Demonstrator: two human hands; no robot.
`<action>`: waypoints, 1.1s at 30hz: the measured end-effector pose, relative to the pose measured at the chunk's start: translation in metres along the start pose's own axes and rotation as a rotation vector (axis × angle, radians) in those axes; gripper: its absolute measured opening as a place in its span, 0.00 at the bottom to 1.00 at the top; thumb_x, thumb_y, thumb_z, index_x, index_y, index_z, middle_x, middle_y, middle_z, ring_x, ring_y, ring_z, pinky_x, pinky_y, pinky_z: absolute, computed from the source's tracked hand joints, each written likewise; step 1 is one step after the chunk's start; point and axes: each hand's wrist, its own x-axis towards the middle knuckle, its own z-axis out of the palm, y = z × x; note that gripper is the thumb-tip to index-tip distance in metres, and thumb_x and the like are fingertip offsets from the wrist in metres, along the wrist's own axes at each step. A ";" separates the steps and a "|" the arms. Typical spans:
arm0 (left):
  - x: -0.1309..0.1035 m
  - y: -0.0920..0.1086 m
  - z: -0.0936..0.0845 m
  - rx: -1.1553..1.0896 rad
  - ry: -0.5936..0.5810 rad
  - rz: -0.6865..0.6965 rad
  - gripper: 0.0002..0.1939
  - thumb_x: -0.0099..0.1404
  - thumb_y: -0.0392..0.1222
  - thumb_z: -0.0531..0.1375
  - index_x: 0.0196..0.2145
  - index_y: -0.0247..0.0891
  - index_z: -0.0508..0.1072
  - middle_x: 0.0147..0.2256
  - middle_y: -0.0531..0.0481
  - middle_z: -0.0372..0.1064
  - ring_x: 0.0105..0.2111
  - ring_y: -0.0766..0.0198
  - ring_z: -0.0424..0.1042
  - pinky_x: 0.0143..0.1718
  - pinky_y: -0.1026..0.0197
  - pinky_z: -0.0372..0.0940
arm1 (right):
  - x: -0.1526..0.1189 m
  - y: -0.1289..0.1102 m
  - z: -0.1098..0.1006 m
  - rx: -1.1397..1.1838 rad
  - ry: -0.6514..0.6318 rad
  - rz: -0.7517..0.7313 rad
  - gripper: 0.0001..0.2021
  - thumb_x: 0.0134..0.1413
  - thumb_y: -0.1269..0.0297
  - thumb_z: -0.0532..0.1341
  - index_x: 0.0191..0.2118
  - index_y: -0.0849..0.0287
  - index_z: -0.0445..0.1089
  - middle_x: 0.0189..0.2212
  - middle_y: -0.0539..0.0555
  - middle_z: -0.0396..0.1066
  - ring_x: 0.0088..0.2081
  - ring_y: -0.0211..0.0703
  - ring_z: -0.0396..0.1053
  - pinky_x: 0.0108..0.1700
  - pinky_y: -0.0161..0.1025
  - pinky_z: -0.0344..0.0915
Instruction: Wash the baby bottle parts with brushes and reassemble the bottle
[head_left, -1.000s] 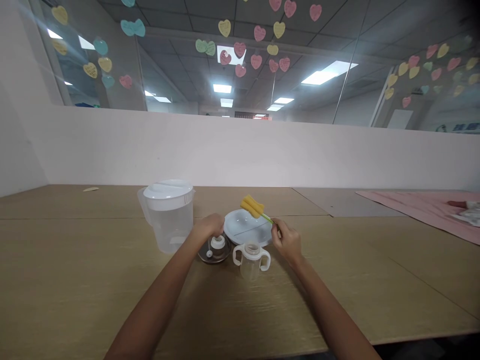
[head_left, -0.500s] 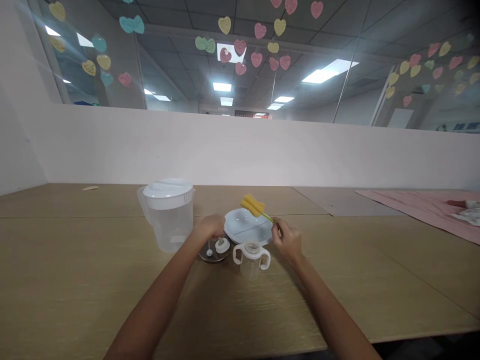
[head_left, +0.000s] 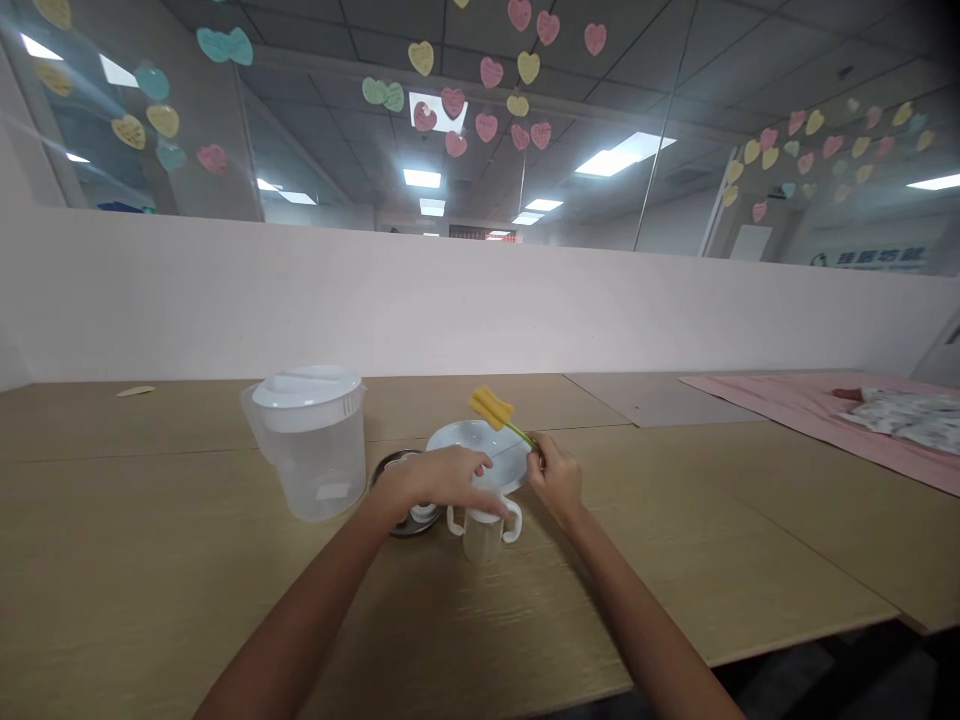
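Beneath the left hand [head_left: 450,478], cup [head_left: 482,541] part-hidden.

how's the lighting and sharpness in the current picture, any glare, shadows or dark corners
Head view: ceiling lights glare bright in the glass; head view: a soft shadow darkens the table between the forearms; head view: the upper right corner is dark; head view: the yellow sponge brush stands out clearly, while fine detail on the two-handled cup looks soft.

Yellow sponge brush [head_left: 493,409] held tilted in right hand [head_left: 556,477]. Two-handled cup [head_left: 482,541] overhung by spread left hand [head_left: 448,477]; contact not clear. Lidded jug [head_left: 319,450] seen on bench [head_left: 172,560], left of metal dish [head_left: 406,528].
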 end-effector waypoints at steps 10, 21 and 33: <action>0.003 -0.003 0.001 -0.152 0.009 0.193 0.26 0.45 0.52 0.64 0.42 0.41 0.69 0.41 0.51 0.69 0.41 0.58 0.68 0.37 0.63 0.60 | 0.005 0.002 0.000 0.211 0.015 0.264 0.21 0.59 0.63 0.42 0.55 0.60 0.60 0.38 0.58 0.70 0.35 0.41 0.67 0.37 0.38 0.62; 0.026 -0.035 -0.011 -1.354 0.713 0.380 0.37 0.48 0.44 0.68 0.55 0.41 0.62 0.49 0.45 0.66 0.48 0.58 0.67 0.50 0.57 0.60 | 0.014 0.000 -0.008 0.716 0.073 0.768 0.28 0.51 0.42 0.50 0.22 0.65 0.68 0.14 0.47 0.55 0.18 0.33 0.54 0.22 0.33 0.51; 0.033 -0.052 -0.005 -0.170 1.021 0.113 0.27 0.51 0.43 0.65 0.49 0.40 0.68 0.46 0.49 0.69 0.46 0.57 0.67 0.48 0.57 0.61 | 0.019 -0.004 -0.013 0.644 0.059 0.620 0.19 0.43 0.49 0.62 0.19 0.64 0.70 0.16 0.51 0.66 0.22 0.37 0.62 0.25 0.33 0.58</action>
